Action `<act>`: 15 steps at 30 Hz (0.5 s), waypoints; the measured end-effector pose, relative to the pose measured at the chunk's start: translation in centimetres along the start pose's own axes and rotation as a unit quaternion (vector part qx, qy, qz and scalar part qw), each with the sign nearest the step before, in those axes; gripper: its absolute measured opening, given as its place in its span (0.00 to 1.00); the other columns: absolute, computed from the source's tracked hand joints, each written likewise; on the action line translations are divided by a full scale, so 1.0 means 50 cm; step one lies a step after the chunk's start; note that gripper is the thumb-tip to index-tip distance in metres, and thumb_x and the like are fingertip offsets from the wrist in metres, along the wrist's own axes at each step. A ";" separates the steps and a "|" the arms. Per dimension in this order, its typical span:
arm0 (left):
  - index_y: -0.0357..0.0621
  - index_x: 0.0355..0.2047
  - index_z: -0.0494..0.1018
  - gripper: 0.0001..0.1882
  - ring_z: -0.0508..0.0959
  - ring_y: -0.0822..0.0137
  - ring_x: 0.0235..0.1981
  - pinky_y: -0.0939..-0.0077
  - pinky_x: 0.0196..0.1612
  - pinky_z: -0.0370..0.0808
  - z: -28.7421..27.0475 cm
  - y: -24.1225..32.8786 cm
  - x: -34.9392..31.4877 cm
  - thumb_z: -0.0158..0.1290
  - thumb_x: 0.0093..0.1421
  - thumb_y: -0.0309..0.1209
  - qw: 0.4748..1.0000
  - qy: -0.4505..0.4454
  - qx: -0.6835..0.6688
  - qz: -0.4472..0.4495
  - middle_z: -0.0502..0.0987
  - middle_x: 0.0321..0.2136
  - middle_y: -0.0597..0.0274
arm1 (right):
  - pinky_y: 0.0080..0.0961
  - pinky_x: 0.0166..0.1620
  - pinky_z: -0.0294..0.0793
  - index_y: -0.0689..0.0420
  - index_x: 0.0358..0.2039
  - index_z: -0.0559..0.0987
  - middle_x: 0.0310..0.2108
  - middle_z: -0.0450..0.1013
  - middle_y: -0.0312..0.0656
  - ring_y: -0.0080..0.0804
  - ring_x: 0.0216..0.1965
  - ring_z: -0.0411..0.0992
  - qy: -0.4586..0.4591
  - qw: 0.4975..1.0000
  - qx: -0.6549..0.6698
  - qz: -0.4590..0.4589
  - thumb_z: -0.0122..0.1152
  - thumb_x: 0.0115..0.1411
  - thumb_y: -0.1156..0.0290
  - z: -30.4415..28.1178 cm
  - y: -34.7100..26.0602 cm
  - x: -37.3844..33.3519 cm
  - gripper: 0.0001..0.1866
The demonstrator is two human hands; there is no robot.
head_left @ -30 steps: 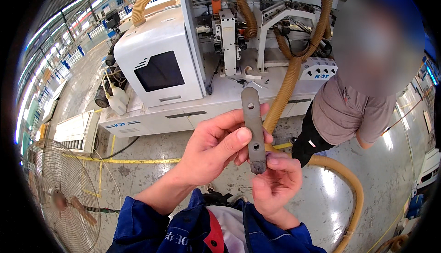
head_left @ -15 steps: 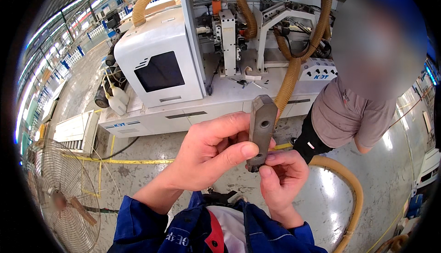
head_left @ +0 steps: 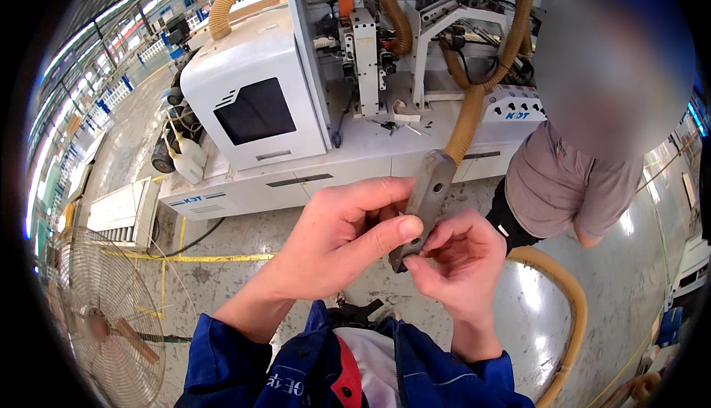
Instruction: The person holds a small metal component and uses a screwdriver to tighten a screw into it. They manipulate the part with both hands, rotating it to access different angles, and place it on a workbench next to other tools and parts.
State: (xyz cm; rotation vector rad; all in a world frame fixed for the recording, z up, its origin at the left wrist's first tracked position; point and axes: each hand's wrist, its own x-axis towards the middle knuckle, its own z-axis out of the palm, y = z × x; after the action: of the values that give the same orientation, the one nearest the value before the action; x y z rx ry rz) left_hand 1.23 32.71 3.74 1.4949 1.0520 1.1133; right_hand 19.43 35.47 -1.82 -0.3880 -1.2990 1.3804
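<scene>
A dark grey metal bar [head_left: 427, 199] with round holes through its face is held up before me, tilted so its upper end leans right. My left hand [head_left: 337, 241] grips it about the middle, the thumb lying across the front and the index finger behind the edge. The fingers of my right hand [head_left: 463, 263] pinch at the bar's lower end, where the thumb and fingertips touch it. Part of that lower end is hidden by the fingers, so I cannot make out any smaller piece there.
A white machine [head_left: 252, 112] with an open bay stands ahead. Small tools [head_left: 389, 125] lie on its ledge. A person [head_left: 570, 186] in a grey shirt stands at the right. A tan ribbed hose [head_left: 574, 319] curves over the floor, and a wire-caged fan [head_left: 104, 326] is at lower left.
The bar has tipped further, its top end moving right and its lower end left. My right hand has turned and risen slightly against the lower end; the left keeps its grip.
</scene>
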 end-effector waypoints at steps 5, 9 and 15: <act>0.35 0.59 0.71 0.24 0.68 0.84 0.29 0.89 0.31 0.66 0.000 -0.012 0.005 0.54 0.67 0.36 1.000 0.001 -0.009 -0.003 0.78 0.35 0.70 | 0.20 0.39 0.80 0.63 0.32 0.74 0.29 0.75 0.36 0.20 0.32 0.77 -0.009 0.998 -0.028 0.049 0.71 0.48 0.86 -0.008 -0.010 0.002 0.14; 0.36 0.60 0.70 0.25 0.64 0.85 0.25 0.90 0.28 0.62 0.007 -0.013 0.009 0.53 0.68 0.39 0.999 0.007 -0.040 -0.010 0.77 0.34 0.73 | 0.17 0.36 0.77 0.63 0.31 0.73 0.28 0.73 0.36 0.18 0.30 0.74 0.000 0.995 -0.040 0.092 0.69 0.47 0.87 -0.005 -0.023 0.004 0.13; 0.35 0.60 0.69 0.26 0.66 0.86 0.25 0.90 0.27 0.63 0.004 -0.030 0.015 0.52 0.69 0.40 0.995 0.005 -0.088 -0.044 0.79 0.35 0.71 | 0.17 0.37 0.80 0.64 0.33 0.76 0.29 0.76 0.35 0.18 0.31 0.77 -0.019 0.997 -0.038 0.068 0.69 0.50 0.85 -0.016 -0.012 0.005 0.11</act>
State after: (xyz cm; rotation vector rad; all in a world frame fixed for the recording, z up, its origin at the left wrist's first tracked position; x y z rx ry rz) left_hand 1.45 33.66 2.38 1.2923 0.9900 1.1230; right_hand 20.31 35.88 -1.47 -0.5118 -1.3812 1.4609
